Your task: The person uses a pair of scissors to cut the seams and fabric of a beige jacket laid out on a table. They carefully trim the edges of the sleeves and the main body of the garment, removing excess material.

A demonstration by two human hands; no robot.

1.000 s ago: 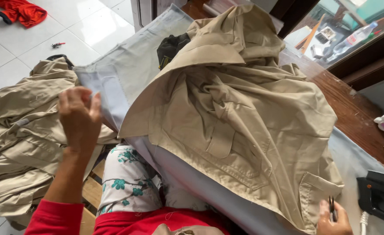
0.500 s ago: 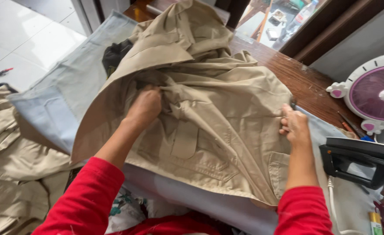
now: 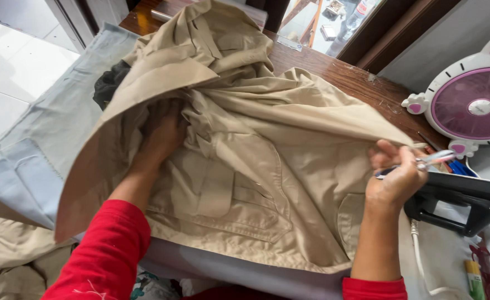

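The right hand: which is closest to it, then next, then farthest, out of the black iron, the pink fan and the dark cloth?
From the right hand:
1. Black iron, right beside the hand, on its right.
2. Pink and white fan, farther up at the right edge.
3. Dark cloth, far across on the left, poking out from under the beige shirt.

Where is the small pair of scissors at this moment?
In the head view, the scissors are at the right, held in the right hand over the khaki shirt's edge, just left of the black iron.
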